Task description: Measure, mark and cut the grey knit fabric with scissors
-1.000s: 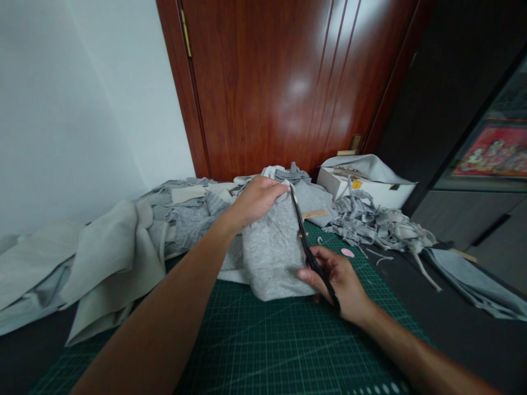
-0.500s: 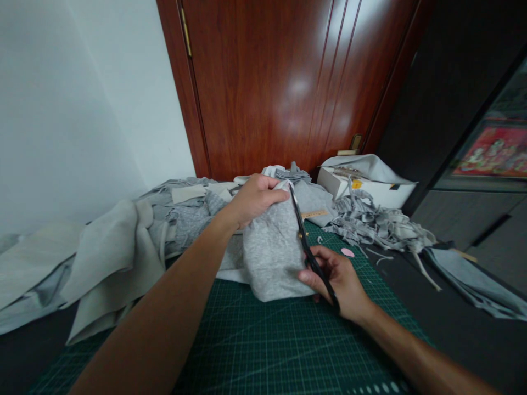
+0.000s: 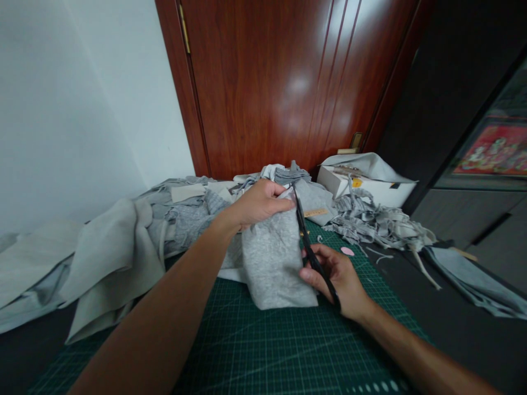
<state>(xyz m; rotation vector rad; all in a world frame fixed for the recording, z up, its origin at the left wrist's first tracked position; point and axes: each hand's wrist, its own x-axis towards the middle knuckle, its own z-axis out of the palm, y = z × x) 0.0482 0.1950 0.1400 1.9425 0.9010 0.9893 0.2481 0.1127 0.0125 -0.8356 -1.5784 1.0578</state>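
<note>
My left hand (image 3: 265, 203) pinches the top edge of a light grey cloth piece (image 3: 275, 263), which hangs down with its lower edge close above the green cutting mat (image 3: 263, 351). In my right hand (image 3: 333, 280) is a pair of black scissors (image 3: 308, 241), fingers wrapped round the handles. The blades point up and away along the cloth's right side, and their tips lie beside my left fingertips. Whether the blades are biting into the fabric I cannot tell.
Heaped grey fabric (image 3: 189, 219) and pale folded sheets (image 3: 102, 236) lie left. At the right are tangled cloth strips (image 3: 374, 219), a white box (image 3: 370, 189) and a folded cloth stack (image 3: 473, 280). A pink disc (image 3: 347, 251) rests on the mat. Behind stands a wooden door (image 3: 267, 82).
My left hand and the grey cloth have come down slightly, and the cloth's lower edge hangs lower. The scissors stay almost in place, their tips shifted a little right.
</note>
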